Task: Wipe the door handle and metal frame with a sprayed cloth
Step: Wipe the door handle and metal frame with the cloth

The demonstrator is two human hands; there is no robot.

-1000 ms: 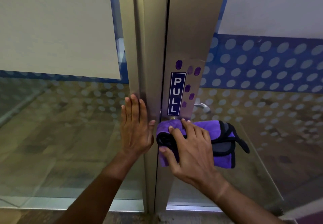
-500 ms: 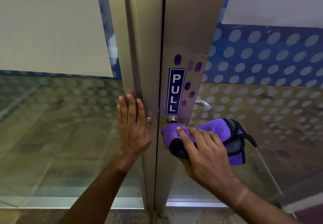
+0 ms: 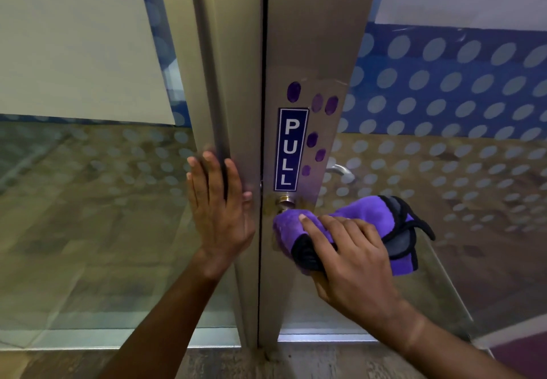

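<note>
My right hand [image 3: 352,257] presses a folded purple cloth [image 3: 370,218] with black trim against the brushed metal door frame [image 3: 310,38], just below a brass lock cylinder [image 3: 284,200]. My left hand [image 3: 219,207] lies flat, fingers up, on the neighbouring metal post [image 3: 231,82] left of the door gap. A silver lever handle [image 3: 340,170] shows through the glass on the far side, above the cloth. The handle on my side is hidden under the cloth, if there is one.
A blue PULL sign [image 3: 290,149] with purple finger marks beside it sits above the lock. Glass panels [image 3: 88,201] with dotted blue film flank the frame on both sides. Wood-look floor [image 3: 296,361] runs along the bottom.
The cloth and my right hand slid down and to the right, uncovering the brass lock cylinder. My left hand stayed flat on the post.
</note>
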